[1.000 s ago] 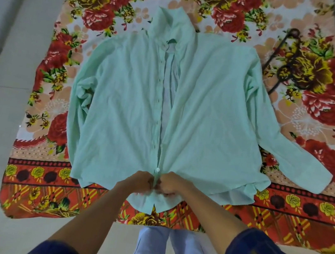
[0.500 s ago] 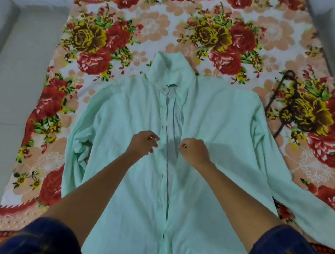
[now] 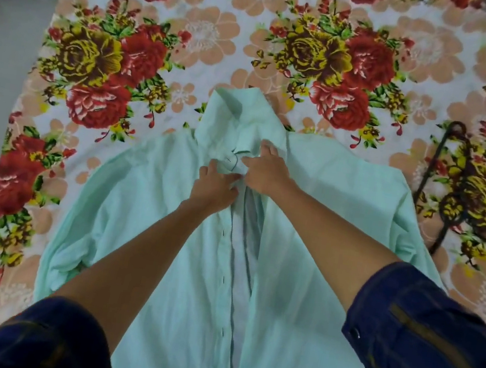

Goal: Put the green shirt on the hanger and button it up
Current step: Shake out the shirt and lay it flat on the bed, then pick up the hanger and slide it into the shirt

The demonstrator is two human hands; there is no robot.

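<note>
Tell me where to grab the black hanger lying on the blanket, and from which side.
Probably the long straight arm of the black hanger, taken from above with the right hand. It lies flat on the floral blanket just right of the green shirt, unobstructed; its hook end points away, harder to reach.

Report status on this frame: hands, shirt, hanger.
Both hands, left hand and right hand, at the collar of the green shirt. Shirt flat on floral blanket, placket open. Dark hanger lies apart, right of shirt.
</note>
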